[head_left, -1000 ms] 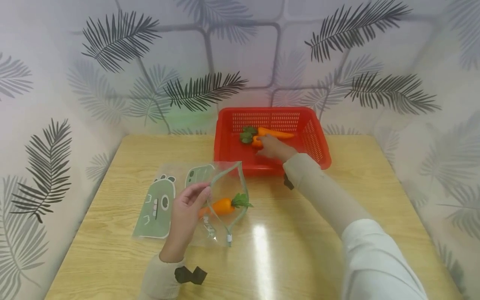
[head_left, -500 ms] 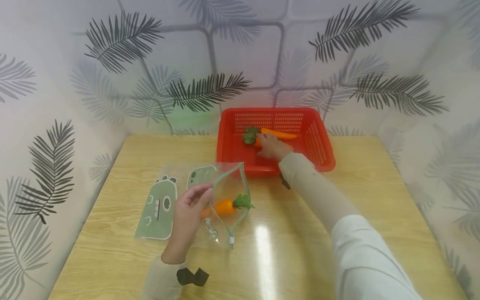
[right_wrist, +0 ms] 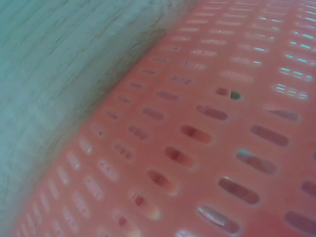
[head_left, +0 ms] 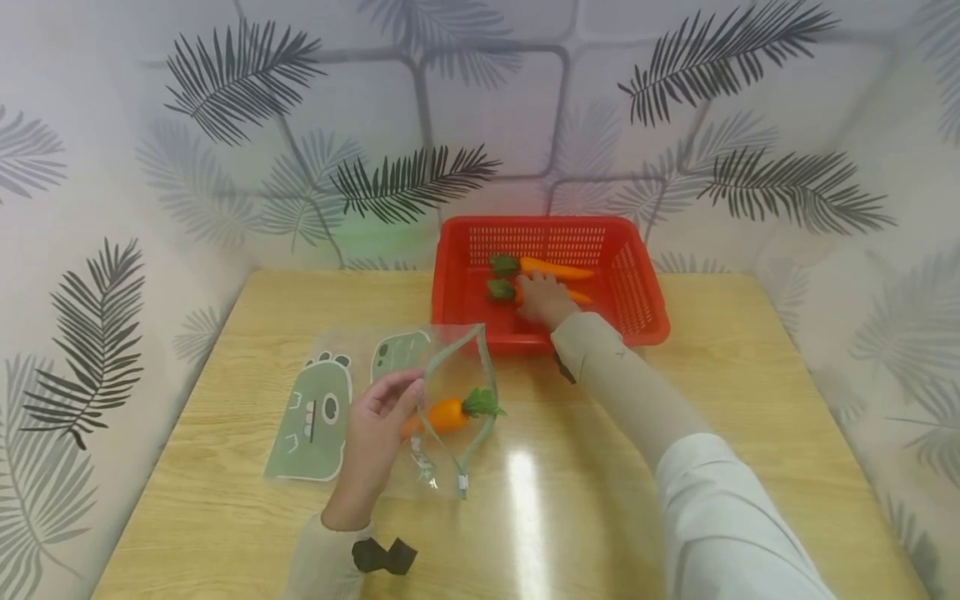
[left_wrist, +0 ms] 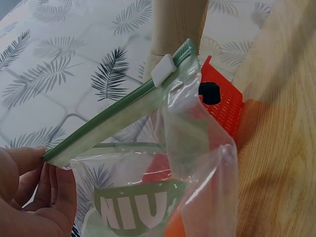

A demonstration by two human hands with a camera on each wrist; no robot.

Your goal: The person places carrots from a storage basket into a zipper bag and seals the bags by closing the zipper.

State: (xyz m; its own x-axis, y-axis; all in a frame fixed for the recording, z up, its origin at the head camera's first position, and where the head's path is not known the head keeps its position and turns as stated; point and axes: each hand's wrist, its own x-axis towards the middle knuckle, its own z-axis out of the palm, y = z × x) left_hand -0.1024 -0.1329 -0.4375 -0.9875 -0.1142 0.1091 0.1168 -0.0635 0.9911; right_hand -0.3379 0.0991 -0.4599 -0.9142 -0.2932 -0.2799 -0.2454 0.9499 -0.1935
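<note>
In the head view my left hand point(head_left: 378, 425) pinches the rim of a clear zip bag point(head_left: 420, 483) with green cartoon prints. The bag's mouth gapes to the right, its white slider point(left_wrist: 164, 70) near one corner. Inside lies an orange carrot point(head_left: 447, 414), leaves toward the opening. My right hand point(head_left: 546, 300) reaches into a red plastic basket point(head_left: 551, 339), fingers curled over the nearer carrot point(head_left: 580, 296), covering its middle. Behind that one lies another carrot point(head_left: 558, 268) with green leaves. The right wrist view shows only the basket's slotted wall point(right_wrist: 197, 148) up close.
The basket stands at the back of a wooden table point(head_left: 217, 400), close to a wall point(head_left: 487, 117) printed with dark leaves. A black tracker-like piece point(head_left: 384, 555) sits on the left sleeve. Light glares on the tabletop between the arms.
In the basket, the nearer carrot has shifted slightly toward me with my right hand, parting from the farther one. My left hand keeps the bag in place.
</note>
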